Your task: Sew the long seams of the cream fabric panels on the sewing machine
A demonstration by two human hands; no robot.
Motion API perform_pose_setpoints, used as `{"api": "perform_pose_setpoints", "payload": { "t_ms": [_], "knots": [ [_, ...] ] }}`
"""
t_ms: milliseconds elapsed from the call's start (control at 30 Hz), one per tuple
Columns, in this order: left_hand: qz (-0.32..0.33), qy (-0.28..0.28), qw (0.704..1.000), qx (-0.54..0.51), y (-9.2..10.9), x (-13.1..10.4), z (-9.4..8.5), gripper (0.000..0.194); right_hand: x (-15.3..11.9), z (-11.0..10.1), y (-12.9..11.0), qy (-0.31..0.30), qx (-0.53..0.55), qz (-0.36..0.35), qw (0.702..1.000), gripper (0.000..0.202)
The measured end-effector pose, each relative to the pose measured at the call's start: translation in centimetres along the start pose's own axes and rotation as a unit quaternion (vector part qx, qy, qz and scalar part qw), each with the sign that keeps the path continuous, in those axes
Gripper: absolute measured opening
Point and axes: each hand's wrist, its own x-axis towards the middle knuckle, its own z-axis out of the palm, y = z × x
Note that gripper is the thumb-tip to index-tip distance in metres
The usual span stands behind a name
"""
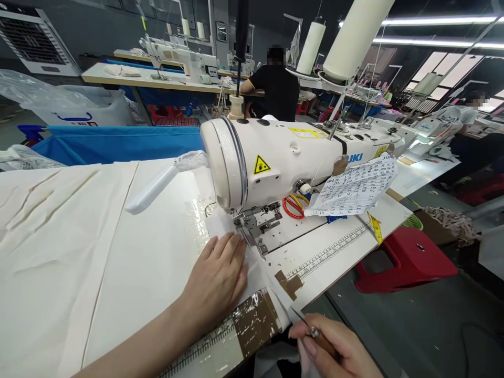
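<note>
My left hand [220, 273] lies palm down, fingers stretched out, on a strip of thin white fabric [258, 275] beside the needle area of the white sewing machine [271, 157]. Its fingertips reach close to the metal presser foot and guide [262, 226]. At the table's front edge, my right hand [340, 349] is closed around an awl [323, 344] with a wooden handle, its thin metal point aimed up and left. The fabric runs over the edge towards this hand; thumb and fingers appear to pinch its hanging end too.
Ruler tapes [331, 251] and brown tape [289, 284] are stuck to the tabletop. Red-handled scissors [293, 206] lie behind the needle area, near a handwritten sheet [354, 186]. A red stool [409, 257] stands right. Ahead, a person [277, 86] sits among other machines.
</note>
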Motion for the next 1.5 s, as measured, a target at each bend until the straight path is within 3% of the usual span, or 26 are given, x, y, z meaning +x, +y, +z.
{"api": "perform_pose_setpoints", "payload": {
  "t_ms": [267, 633, 800, 900, 967, 1033, 1100, 1267, 1400, 1500],
  "knots": [
    [-0.003, -0.002, 1.0, 0.002, 0.2, 0.2, -0.2, 0.043, 1.3, 0.4, -0.6, 0.021, -0.044, -0.049, 0.998, 0.029],
    [0.005, 0.023, 1.0, -0.008, 0.3, 0.5, -0.3, 0.04, 3.4, 1.5, -2.1, 0.013, 0.015, -0.086, 0.996, 0.026],
    [-0.007, -0.003, 1.0, 0.028, 0.0, 1.0, -0.7, 0.035, 4.5, 1.4, -2.6, 0.011, 0.009, -0.105, 0.994, 0.024],
    [-0.007, -0.014, 0.998, 0.061, -0.3, 1.3, -0.7, 0.035, 4.8, 1.6, -2.8, 0.022, 0.023, -0.071, 0.997, 0.024],
    [-0.002, -0.005, 0.997, 0.079, -0.6, 1.3, -0.6, 0.036, 4.9, 2.1, -2.8, 0.0, 0.111, -0.013, 0.994, 0.029],
    [0.006, 0.007, 0.996, 0.089, -0.9, 1.3, -0.6, 0.037, 4.8, 3.1, -2.7, -0.043, 0.26, 0.057, 0.963, 0.043],
    [0.014, 0.012, 0.996, 0.088, -1.2, 1.1, -0.6, 0.038, 4.5, 4.4, -2.5, -0.059, 0.406, 0.112, 0.905, 0.056],
    [0.029, 0.018, 0.997, 0.068, -1.6, 1.0, -0.7, 0.037, 3.5, 6.1, -2.3, -0.045, 0.613, 0.232, 0.754, 0.053],
    [0.026, 0.014, 0.998, 0.063, -2.1, 1.3, -0.8, 0.036, 3.5, 5.4, -2.6, -0.079, 0.679, 0.222, 0.695, 0.046],
    [0.03, 0.005, 0.997, 0.073, -2.4, 1.4, -1.0, 0.035, 3.7, 5.6, -2.3, -0.105, 0.69, 0.219, 0.682, 0.047]
  ]
}}
